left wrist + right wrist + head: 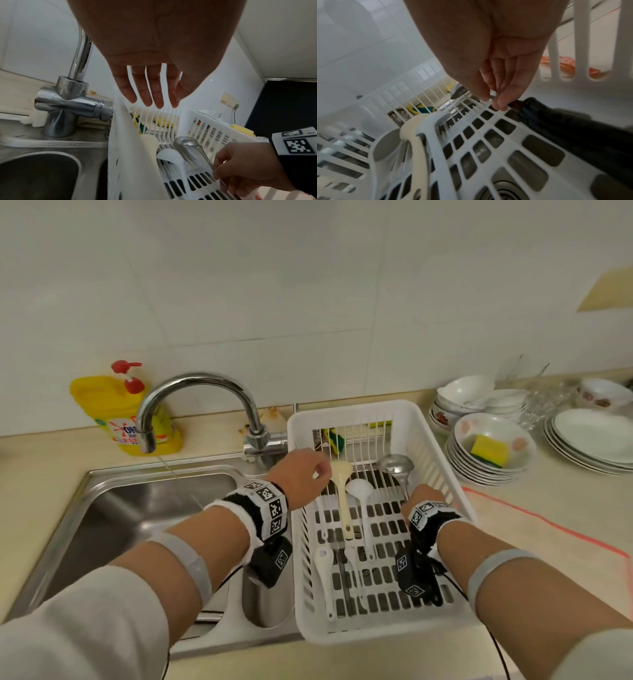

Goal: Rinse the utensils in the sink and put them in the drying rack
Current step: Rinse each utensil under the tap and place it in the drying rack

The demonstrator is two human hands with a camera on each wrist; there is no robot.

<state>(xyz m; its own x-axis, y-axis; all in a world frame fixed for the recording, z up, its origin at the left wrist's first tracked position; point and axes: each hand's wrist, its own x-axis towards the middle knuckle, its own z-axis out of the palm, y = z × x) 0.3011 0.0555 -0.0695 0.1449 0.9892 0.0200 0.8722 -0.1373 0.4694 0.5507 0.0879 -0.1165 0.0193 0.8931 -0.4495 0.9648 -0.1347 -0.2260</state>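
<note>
steel ladle [395,465] handle pinched in right hand [424,501] grip, bowl beyond.

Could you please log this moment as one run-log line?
right hand: pinches metal ladle handle in drying rack | left hand: open, above rack | faucet: running

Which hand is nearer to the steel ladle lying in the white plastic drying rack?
The right hand: it pinches the steel ladle's handle inside the white plastic drying rack. The left hand hovers open above the rack's left rim, apart from the ladle.
</note>
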